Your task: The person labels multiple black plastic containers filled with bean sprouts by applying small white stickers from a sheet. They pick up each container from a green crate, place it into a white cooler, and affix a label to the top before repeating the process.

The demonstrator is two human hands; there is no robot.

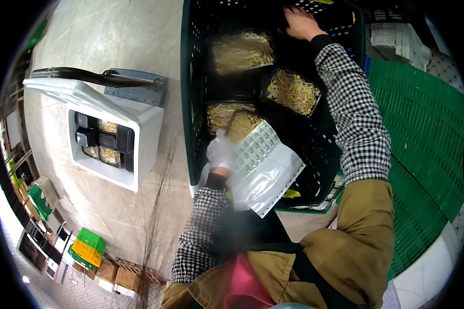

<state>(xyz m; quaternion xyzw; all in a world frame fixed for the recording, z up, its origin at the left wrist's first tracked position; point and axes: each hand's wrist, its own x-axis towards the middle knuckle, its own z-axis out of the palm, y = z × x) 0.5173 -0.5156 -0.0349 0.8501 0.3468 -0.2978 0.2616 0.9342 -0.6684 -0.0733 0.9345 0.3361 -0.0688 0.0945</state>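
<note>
A deep dark green crate point(187, 92) with perforated walls stands before me, holding several clear-topped trays of bean sprouts. One sprout tray point(242, 51) lies at the far left, another sprout tray point(293, 91) tilts near the middle, and a third point(222, 114) rests by the left wall. My left hand point(221, 152), in a white glove, is closed on a sheet of labels point(268, 172) that hangs over the near part of the crate. Its upper end overlaps some sprouts, blurred there. My bare right hand point(301, 24) reaches to the far right of the crate, fingers apart, with nothing visible in it.
To the left on the floor sits a white foam box point(148, 149), lid raised, with black trays and sprout packs inside. Green slatted plastic panels point(417, 118) lie to the right. Stacked green and yellow crates point(87, 248) and cardboard boxes point(127, 277) stand at the lower left.
</note>
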